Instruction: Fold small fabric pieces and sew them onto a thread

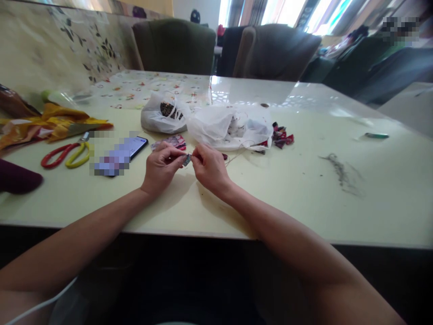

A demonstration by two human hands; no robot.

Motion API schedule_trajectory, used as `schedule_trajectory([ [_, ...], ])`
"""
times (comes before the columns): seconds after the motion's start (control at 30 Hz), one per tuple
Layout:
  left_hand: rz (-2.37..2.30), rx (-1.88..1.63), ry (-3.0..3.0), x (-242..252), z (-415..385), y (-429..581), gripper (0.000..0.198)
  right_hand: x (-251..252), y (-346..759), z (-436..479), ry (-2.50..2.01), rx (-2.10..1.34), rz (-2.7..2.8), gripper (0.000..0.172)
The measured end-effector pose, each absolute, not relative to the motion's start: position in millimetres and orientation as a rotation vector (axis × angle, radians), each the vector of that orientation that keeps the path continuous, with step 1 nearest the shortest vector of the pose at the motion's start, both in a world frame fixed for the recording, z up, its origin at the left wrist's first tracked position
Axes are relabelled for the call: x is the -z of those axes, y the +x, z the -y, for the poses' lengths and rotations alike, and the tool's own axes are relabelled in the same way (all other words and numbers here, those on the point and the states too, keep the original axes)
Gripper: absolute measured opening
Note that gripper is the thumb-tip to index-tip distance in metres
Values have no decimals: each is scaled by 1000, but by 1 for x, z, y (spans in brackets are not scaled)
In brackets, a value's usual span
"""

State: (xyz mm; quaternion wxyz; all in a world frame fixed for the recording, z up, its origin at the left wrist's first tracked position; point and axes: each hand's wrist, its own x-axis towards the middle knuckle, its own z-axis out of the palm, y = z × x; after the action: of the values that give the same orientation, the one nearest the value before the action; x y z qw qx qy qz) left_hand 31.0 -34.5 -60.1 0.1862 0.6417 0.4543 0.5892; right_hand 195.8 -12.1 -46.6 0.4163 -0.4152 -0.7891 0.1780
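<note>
My left hand [162,164] pinches a small grey-green patterned piece [186,160], which looks like folded cloth, between thumb and fingertips. Right beside it, my right hand [210,168] is closed in a pinch at the piece's edge; whatever its fingertips hold is too small to make out. A thin thread [238,154] shows on the table just past the right hand. Behind the left hand lies red and pink patterned cloth [176,142], partly covered by that hand. Beyond both hands, a white plastic bag [213,126] sits open with white stuff inside.
A second white bag [152,118] holds dark bits. To the left are a phone [138,146], red-and-yellow-handled scissors [62,155], yellow cloth [57,119] and a dark maroon object [18,177]. To the right are small red scraps [282,135], tangled threads [340,171] and a green item [377,135].
</note>
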Motion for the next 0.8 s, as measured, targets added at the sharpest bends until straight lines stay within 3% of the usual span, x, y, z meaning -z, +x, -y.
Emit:
schedule_trajectory([
  [0.23,-1208,-1616,1760,57,34,29,9,39,209,-2,-978,-749,1814,22],
  [0.5,-1000,-1461,1718,57,33,29,9,40,220,-9,-749,-1759,1531,33],
  [0.63,-1020,-1376,1666,55,33,28,13,42,219,-8,-709,-1803,1467,29],
  [0.8,-961,-1223,1637,49,36,29,18,42,215,-10,-762,-1539,1406,19],
])
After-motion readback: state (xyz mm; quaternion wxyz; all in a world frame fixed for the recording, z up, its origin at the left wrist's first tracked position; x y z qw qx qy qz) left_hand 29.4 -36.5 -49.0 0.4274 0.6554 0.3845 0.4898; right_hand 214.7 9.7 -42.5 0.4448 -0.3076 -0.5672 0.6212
